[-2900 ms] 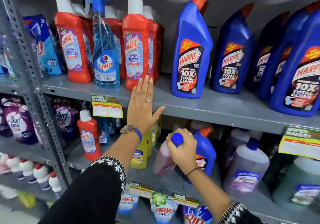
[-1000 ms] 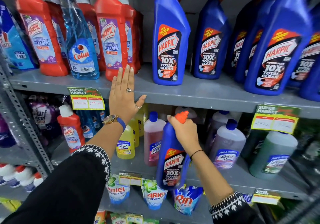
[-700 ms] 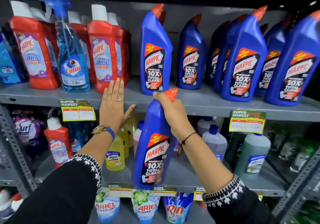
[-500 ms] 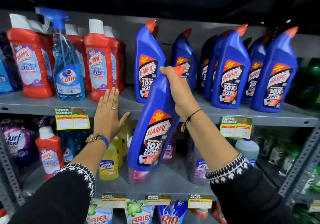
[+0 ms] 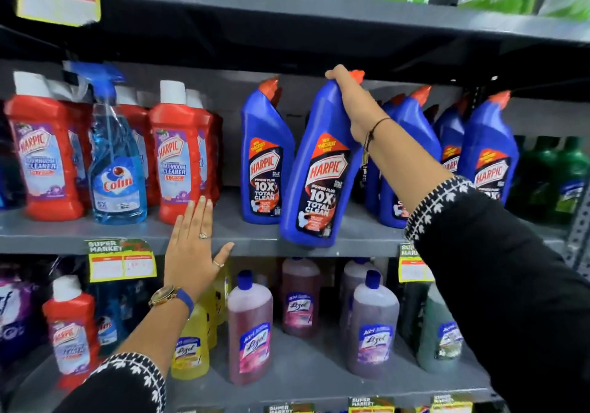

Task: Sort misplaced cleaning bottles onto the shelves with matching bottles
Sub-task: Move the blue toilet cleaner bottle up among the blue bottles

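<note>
My right hand [image 5: 349, 99] grips the neck of a blue Harpic toilet cleaner bottle [image 5: 319, 176] with an orange cap. The bottle hangs tilted, its base just above the front edge of the grey middle shelf [image 5: 255, 240]. Matching blue Harpic bottles stand on that shelf to its left [image 5: 266, 157] and right [image 5: 488, 153]. My left hand [image 5: 194, 249] rests flat and open against the shelf's front edge. A blue Colin spray bottle [image 5: 116, 163] stands among red Harpic bathroom cleaner bottles [image 5: 177, 153] at the shelf's left. A single red Harpic bottle [image 5: 70, 329] stands on the lower shelf.
The lower shelf [image 5: 303, 377] holds yellow [image 5: 190, 345], pink [image 5: 250, 329] and lilac Lizol bottles [image 5: 372, 326]. Green bottles [image 5: 555, 176] stand at the far right. Price tags [image 5: 121, 261] hang on shelf edges. An upper shelf [image 5: 319, 13] with green pouches sits close overhead.
My right hand has lifted the blue Harpic bottle from the lower shelf up to the middle shelf, between the other blue bottles. My left hand has stayed on the shelf edge.
</note>
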